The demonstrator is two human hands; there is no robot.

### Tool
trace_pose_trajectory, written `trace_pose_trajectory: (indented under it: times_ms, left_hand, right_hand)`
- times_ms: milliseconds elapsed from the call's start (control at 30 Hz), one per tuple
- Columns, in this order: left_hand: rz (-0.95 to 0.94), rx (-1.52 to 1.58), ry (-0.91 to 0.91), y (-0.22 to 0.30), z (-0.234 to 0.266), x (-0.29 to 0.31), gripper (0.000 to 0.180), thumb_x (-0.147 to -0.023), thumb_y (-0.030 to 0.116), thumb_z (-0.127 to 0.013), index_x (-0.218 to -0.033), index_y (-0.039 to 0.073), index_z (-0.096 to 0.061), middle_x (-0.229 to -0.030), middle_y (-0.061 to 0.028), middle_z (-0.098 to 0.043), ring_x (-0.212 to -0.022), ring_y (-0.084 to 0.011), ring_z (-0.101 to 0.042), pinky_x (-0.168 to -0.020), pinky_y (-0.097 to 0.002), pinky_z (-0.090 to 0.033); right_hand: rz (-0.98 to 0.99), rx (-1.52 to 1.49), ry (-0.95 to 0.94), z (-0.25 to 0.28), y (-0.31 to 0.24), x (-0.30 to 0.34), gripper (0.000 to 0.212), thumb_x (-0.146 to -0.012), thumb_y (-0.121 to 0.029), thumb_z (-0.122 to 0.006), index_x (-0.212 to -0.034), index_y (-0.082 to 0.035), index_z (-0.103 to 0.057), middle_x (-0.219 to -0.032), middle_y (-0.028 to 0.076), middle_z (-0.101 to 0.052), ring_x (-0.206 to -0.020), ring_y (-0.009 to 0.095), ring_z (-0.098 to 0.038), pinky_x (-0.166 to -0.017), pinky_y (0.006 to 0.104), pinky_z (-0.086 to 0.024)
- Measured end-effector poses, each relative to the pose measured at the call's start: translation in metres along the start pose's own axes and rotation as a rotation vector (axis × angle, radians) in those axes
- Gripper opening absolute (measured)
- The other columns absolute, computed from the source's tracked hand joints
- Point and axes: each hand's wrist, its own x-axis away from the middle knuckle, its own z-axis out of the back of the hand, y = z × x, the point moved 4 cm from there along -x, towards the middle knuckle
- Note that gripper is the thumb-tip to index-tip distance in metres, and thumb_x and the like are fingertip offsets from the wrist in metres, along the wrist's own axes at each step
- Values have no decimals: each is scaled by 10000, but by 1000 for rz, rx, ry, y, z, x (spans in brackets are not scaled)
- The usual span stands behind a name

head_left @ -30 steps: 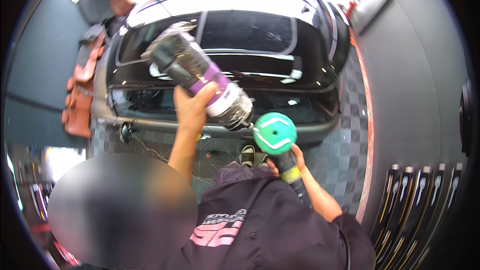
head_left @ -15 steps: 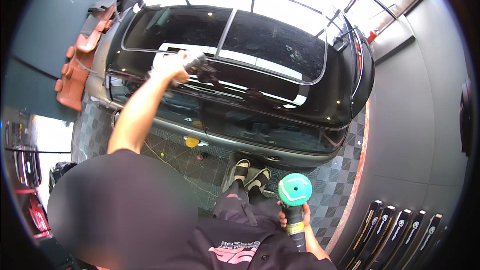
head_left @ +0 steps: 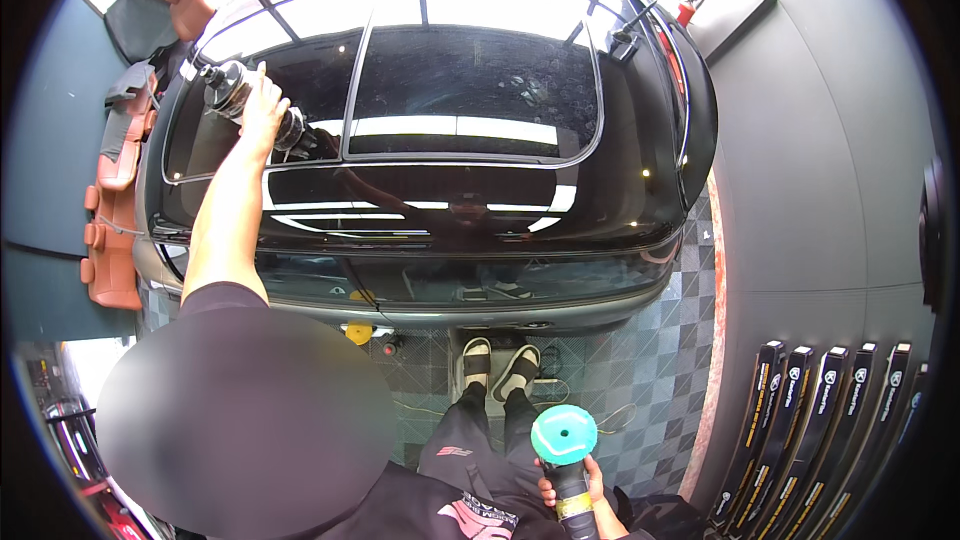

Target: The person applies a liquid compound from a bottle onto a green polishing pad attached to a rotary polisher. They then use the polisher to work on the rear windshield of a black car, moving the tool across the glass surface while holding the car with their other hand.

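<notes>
My left arm stretches over a dark car roof (head_left: 420,185). My left hand (head_left: 262,112) grips a dark, cylindrical, bottle-like thing (head_left: 226,90) with a black knob at one end, above the left part of the glass roof panel (head_left: 480,75). What it holds inside I cannot tell. Low at the front, my right hand (head_left: 597,482) is wrapped around a black polisher (head_left: 572,490) with a yellow band. Its round green foam pad (head_left: 563,428) faces up and carries a curved white streak. A blurred round patch covers the lower left.
Reddish-brown car seats (head_left: 112,270) stand beyond the car's left end. Several long black boxes (head_left: 830,420) lean at the lower right by a grey wall (head_left: 820,200). A yellow pad (head_left: 358,333) lies by the car's side. Thin cords cross the checkered floor (head_left: 660,370) near my feet.
My left hand has moved left along the roof with the bottle-like thing, which has turned and shows more plainly. The view has shifted; the polisher stays in my right hand.
</notes>
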Motion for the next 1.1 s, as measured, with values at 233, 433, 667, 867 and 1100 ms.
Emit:
trace_pose_trajectory:
  times_ms: [233, 433, 667, 867, 1100]
  left_hand:
    - [-2, 18, -14, -3, -4, -9, 474, -1033, 311, -548, -1506, 291, -524, -1423, -92, -539, -1464, -375, -402, -1283, -687, -4]
    - [-14, -96, -2, 2, 2, -13, 583, -977, 254, -596, -1547, 247, -475, -1449, -99, -530, -1475, -347, -404, -1291, -654, 43]
    - [-138, 844, 827, 25, 165, 18, 45, -798, 154, -665, -808, 180, -701, -806, -42, -612, -934, -270, -643, -1122, -536, -388]
    - [-582, 1132, 1306, 106, 434, 169, 263, -908, 366, -698, -724, 216, -585, -683, -3, -538, -702, -236, -567, -870, -456, -450]
    - [-1120, 1013, 1293, -33, 659, 371, 234, -935, 411, -696, -949, 179, -670, -955, -61, -635, -974, -266, -600, -1020, -500, -414]
  right_hand:
    - [27, -24, -33, 0, -4, -12, 1096, -799, -760, -686, -1544, -15, -384, -1088, 229, -582, -911, 323, -583, -803, 439, -515]
    - [4, -2, -28, -12, -14, -15, 1097, -804, -746, -695, -1559, -22, -364, -1098, 230, -584, -910, 325, -591, -806, 442, -518]
    - [18, 139, -21, -37, -39, -12, 1119, -788, -778, -686, -1566, -47, -353, -1079, 197, -575, -865, 300, -584, -771, 412, -535]
    - [-46, 118, -73, -87, -36, -59, 1015, -822, -804, -619, -1479, -54, -434, -983, 184, -608, -782, 264, -635, -677, 410, -564]
    - [154, 348, -120, -157, -90, -59, 977, -834, -836, -578, -1429, -65, -512, -1022, 184, -650, -788, 267, -683, -681, 398, -588]
